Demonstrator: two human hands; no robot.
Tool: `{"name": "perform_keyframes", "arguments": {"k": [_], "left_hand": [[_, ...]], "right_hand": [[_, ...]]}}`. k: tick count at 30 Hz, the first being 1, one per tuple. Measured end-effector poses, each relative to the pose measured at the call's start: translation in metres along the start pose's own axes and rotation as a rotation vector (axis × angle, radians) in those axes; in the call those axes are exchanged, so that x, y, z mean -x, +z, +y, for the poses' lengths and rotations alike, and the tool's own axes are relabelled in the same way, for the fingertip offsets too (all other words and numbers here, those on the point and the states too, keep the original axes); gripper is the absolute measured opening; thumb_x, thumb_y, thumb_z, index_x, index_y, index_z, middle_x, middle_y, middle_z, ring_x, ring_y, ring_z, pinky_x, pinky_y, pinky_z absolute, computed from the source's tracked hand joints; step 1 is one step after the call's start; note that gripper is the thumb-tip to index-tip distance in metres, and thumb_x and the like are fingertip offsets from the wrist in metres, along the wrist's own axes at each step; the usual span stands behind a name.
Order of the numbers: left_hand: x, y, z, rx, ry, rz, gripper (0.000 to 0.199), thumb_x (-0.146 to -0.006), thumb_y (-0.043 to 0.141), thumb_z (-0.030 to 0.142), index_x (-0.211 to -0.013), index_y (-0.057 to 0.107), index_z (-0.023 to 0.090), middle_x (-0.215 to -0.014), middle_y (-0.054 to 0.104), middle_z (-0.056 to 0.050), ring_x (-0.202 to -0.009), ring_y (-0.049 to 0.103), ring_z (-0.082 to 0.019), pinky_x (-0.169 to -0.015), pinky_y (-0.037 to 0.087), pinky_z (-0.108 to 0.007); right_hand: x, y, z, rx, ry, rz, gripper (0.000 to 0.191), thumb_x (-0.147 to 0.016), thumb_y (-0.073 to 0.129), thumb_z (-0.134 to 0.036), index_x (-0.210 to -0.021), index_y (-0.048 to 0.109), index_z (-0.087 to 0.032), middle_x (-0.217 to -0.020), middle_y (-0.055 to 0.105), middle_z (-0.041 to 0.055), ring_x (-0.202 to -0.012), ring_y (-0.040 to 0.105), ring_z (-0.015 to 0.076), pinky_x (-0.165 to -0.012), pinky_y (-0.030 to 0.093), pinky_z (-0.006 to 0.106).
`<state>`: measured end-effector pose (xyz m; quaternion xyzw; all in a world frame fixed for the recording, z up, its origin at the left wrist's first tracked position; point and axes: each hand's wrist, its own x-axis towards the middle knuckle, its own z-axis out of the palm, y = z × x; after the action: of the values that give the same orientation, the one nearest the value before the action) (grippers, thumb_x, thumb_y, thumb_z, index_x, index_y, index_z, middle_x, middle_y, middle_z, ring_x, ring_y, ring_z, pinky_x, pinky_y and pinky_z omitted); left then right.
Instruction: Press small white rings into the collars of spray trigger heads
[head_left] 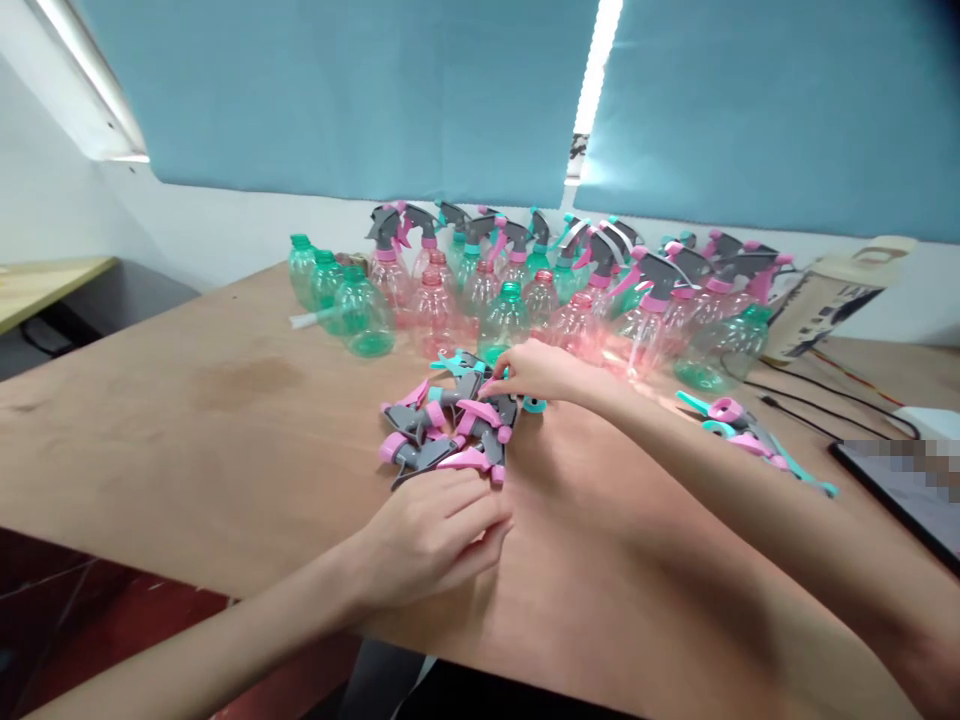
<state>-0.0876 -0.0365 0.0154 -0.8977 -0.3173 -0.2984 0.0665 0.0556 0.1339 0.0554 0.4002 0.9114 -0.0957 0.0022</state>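
A pile of loose grey, pink and teal trigger spray heads [480, 415] lies on the wooden table in front of me. My right hand [544, 370] reaches over the far side of the pile, its thumb and fingers pinched on a pink part of one spray head [489, 386]. Close to the near edge of the pile is my left hand [442, 525], palm down, with its fingers curled together. Nothing shows between the left fingertips. Behind the pile stand clear green and pink bottles [433, 312]; some carry spray heads, others have bare necks.
A smaller group of spray heads [750, 440] lies beyond my right forearm. Farther right are black cables [832, 395], a dark-edged tablet-like device [900, 500] and a beige printed package [832, 300]. The table's front edge [247, 600] runs near my left forearm.
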Motion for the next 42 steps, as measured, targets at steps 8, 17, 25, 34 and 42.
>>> {"name": "perform_keyframes", "arguments": {"k": [8,17,25,34,42], "left_hand": [[0.012,-0.002,0.005,0.081,0.031,-0.001,0.014,-0.085,0.048,0.010,-0.076,0.059,0.013,-0.063,0.052,-0.001,-0.058,0.046,-0.012,-0.055,0.038,-0.024],[0.010,-0.008,0.001,0.262,-0.160,0.109,0.012,-0.089,0.047,0.014,-0.084,0.059,0.014,-0.068,0.060,0.000,-0.061,0.054,-0.010,-0.058,0.042,-0.021],[-0.031,0.024,0.002,0.382,-0.387,0.009,0.014,-0.089,0.052,0.023,-0.101,0.055,0.018,-0.090,0.059,-0.001,-0.066,0.054,-0.011,-0.062,0.045,-0.023],[-0.062,0.058,0.013,0.392,-0.151,-0.023,0.019,-0.084,0.055,0.027,-0.099,0.054,0.016,-0.098,0.054,-0.007,-0.091,0.056,-0.019,-0.079,0.049,-0.033],[-0.052,0.056,0.012,0.436,-0.172,-0.073,0.031,-0.078,0.063,0.029,-0.105,0.052,0.019,-0.095,0.055,-0.005,-0.084,0.057,-0.017,-0.073,0.050,-0.029]], "right_hand": [[-0.005,0.008,-0.016,0.063,0.049,-0.009,0.040,-0.072,0.060,-0.058,-0.079,0.070,-0.019,-0.070,0.065,0.0089,-0.071,0.063,0.0250,-0.053,0.037,0.028],[0.057,0.003,-0.014,-0.084,-0.098,0.036,0.036,-0.074,0.065,-0.050,-0.094,0.066,-0.020,-0.069,0.059,0.0002,-0.061,0.053,0.0131,-0.052,0.034,0.023],[0.126,0.013,0.007,-0.213,-0.243,0.213,0.025,-0.078,0.064,-0.038,-0.100,0.065,-0.025,-0.114,0.058,0.0075,-0.101,0.057,0.0231,-0.083,0.047,0.036],[0.160,0.042,0.034,-0.537,-0.221,0.254,0.034,-0.079,0.065,-0.029,-0.112,0.061,-0.023,-0.132,0.053,0.0072,-0.125,0.047,0.0254,-0.100,0.041,0.040],[0.166,0.075,0.043,-0.887,-0.007,0.235,0.026,-0.077,0.068,-0.034,-0.101,0.065,-0.022,-0.100,0.068,0.0033,-0.099,0.062,0.0230,-0.089,0.047,0.036]]}}
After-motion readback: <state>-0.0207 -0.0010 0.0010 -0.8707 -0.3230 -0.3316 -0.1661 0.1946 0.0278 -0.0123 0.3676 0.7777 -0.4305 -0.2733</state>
